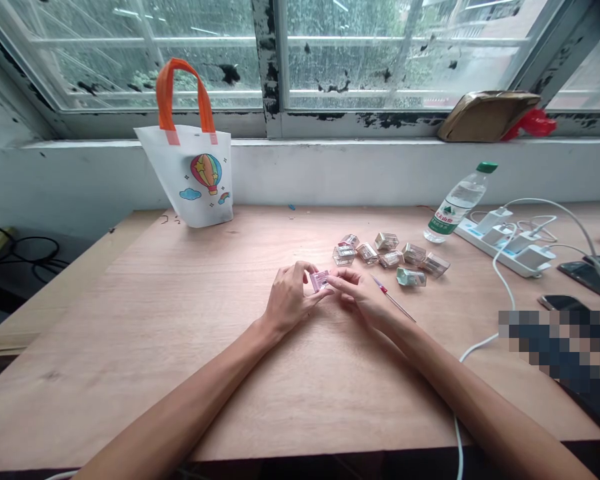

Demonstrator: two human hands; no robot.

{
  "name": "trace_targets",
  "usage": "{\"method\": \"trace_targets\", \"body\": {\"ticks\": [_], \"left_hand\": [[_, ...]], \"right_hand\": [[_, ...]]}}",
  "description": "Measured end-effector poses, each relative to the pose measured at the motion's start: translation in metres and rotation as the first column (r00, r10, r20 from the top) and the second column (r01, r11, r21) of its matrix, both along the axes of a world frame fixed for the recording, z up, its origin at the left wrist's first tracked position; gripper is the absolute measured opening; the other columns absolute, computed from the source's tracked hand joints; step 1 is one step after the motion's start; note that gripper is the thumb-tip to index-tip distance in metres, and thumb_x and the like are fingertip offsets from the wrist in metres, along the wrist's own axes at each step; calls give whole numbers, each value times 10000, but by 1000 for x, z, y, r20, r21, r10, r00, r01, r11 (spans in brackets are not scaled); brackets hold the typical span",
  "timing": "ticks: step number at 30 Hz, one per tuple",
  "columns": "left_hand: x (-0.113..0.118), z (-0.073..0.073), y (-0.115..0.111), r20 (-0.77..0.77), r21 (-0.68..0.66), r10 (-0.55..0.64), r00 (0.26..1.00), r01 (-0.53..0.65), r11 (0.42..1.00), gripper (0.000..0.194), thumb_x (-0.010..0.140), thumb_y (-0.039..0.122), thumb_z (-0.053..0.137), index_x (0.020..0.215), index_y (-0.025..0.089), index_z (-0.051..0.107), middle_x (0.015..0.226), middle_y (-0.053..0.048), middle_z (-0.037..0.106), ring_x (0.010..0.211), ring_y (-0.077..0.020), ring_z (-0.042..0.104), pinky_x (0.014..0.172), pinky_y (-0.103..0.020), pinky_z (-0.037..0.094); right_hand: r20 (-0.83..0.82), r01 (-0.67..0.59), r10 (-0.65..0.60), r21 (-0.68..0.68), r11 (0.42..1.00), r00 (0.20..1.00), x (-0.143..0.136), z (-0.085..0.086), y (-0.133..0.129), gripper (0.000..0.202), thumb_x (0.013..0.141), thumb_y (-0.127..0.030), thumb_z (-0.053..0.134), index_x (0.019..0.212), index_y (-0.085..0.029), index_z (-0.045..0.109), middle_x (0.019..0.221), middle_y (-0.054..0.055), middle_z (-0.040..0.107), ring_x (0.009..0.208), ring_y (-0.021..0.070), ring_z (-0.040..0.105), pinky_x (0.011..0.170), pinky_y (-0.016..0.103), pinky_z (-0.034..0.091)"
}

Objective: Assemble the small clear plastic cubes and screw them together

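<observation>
Near the middle of the wooden table, a small pink block (319, 281) is pinched between the fingers of my left hand (291, 293). My right hand (359, 291) has its thumb and fingertips closed on the block's right side. Just right of my right hand lies a red and white pen (394, 299). Beyond it several small clear boxes (391, 258) sit in a loose group, and one greenish box (411, 277) lies at their near side.
A white bag (205, 177) with orange handles stands at the back left. A water bottle (455, 207) leans near a white power strip (500, 247) with plugs. A white cable (505, 287) runs down the right side, near phones (565, 303). A brown package (487, 117) lies on the windowsill.
</observation>
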State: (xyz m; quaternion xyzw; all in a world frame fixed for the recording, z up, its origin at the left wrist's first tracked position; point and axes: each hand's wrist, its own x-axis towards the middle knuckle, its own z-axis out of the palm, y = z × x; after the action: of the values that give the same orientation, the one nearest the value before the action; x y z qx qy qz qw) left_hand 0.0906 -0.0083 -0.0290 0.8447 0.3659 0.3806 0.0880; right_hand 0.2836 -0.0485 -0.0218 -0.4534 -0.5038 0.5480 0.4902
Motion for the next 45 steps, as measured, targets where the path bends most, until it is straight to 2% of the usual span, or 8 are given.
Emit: {"method": "trace_targets", "body": {"ticks": [5,10,16,22,29,34,40,45], "left_hand": [[1,0,1,-16,52,-4,1000,5,999,327,910,389,733,1090,231,510,1026,-7,695,805,-183,643,878,-378,469],[2,0,1,-8,87,-15,1000,16,996,299,926,372,714,1091,229,510,1040,-9,706,793,-174,650,892,-380,461],[2,1,3,12,116,-42,999,41,992,287,933,352,705,1083,228,494,1072,-16,715,809,-172,665,1006,-429,417],[0,2,2,20,124,-72,997,69,990,285,926,334,719,1096,230,514,1072,-18,723,863,-186,673,1033,-437,409],[-1,2,2,16,149,-75,997,72,986,347,915,335,740,1163,236,518,1088,-17,728,842,-182,675,1018,-433,417],[-3,7,3,24,271,-93,995,83,959,361,908,316,748,1147,249,485,1167,-32,738,1002,-210,704,1081,-451,385],[-8,10,9,50,315,-16,999,-1,949,404,869,352,793,1118,267,487,1155,-22,759,1069,-220,697,1150,-482,330],[-10,7,11,145,185,68,987,-95,978,469,840,483,800,1134,248,520,1134,-32,753,920,-209,684,1088,-465,375]], "right_hand": [[83,62,-66,46,997,994,-5,4,-4,308,816,-497,774,873,-202,705,908,11,669,801,153,548,655,262,340],[43,90,-89,-23,996,995,-6,3,-7,334,791,-494,791,929,-211,679,916,8,658,708,126,512,572,246,315],[-68,15,-21,-87,996,997,-5,2,-7,374,779,-500,818,964,-212,668,856,-18,600,591,69,401,496,230,226],[-31,-32,29,-109,994,999,-1,3,-6,403,785,-542,812,937,-201,660,743,-38,524,560,64,381,482,231,194],[8,-44,45,-52,998,999,0,-6,-1,443,897,-650,635,910,-208,606,657,-50,491,493,72,354,456,238,216],[6,-45,45,-7,999,999,-1,-10,1,465,944,-681,524,896,-221,579,632,-55,462,486,89,329,464,256,222],[307,49,-125,245,968,943,1,-9,4,362,976,-568,536,969,-230,665,791,0,597,659,150,499,604,291,378],[515,-153,-48,340,928,856,0,-4,-1,285,957,-482,614,1059,-240,722,1046,50,690,739,162,572,677,314,447]]}}
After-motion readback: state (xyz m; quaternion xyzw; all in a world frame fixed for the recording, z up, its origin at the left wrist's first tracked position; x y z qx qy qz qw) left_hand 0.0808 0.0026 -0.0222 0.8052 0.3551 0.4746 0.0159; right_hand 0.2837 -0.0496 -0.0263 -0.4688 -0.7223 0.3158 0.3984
